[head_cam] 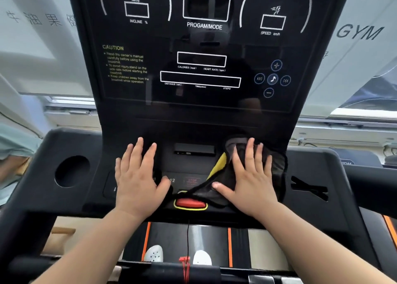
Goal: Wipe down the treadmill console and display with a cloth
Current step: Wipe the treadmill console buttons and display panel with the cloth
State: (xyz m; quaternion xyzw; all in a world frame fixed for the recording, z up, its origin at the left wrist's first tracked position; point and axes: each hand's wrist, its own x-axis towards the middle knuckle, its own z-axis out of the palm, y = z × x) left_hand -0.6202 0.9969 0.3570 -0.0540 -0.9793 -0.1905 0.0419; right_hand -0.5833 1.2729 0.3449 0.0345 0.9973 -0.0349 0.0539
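Black console (318,172), cloth (217,189) flat under right hand's (250,180) straight fingers (250,152).

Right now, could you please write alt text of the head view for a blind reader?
A right hand presses a dark cloth on a treadmill console; the left hand rests flat beside it, near a red button.
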